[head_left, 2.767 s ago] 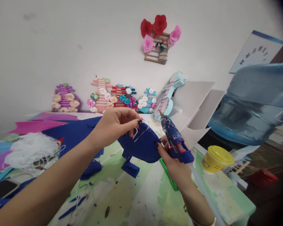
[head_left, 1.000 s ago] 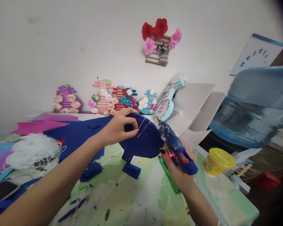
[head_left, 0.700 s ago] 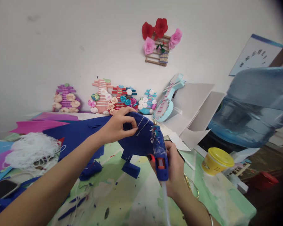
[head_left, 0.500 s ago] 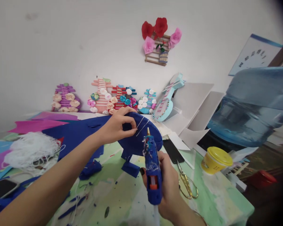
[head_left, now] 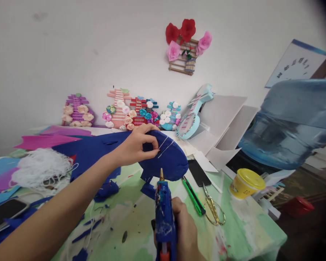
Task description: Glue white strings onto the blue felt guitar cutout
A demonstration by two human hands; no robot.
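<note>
A blue covered shape (head_left: 174, 163) with a rounded end and white strings across it is near the middle. My left hand (head_left: 142, 143) pinches thumb and finger together at the left ends of the strings, over the blue surface. Below it, my right hand (head_left: 183, 224) is wrapped round a blue glue gun (head_left: 164, 214), whose brass nozzle points up just under the blue shape's lower edge, apart from it. Thin glue strands cling to the gun.
Green cutter (head_left: 194, 197), gold scissors (head_left: 213, 208), black phone (head_left: 199, 173) and yellow tub (head_left: 246, 183) lie right. White string pile (head_left: 42, 170) sits left. Decorated instrument models (head_left: 138, 112) line the wall; a water bottle (head_left: 293, 123) is far right.
My right hand has lowered the glue gun and moved it slightly left, away from the blue shape's face, uncovering the green cutter. My left hand stays pinched at the strings.
</note>
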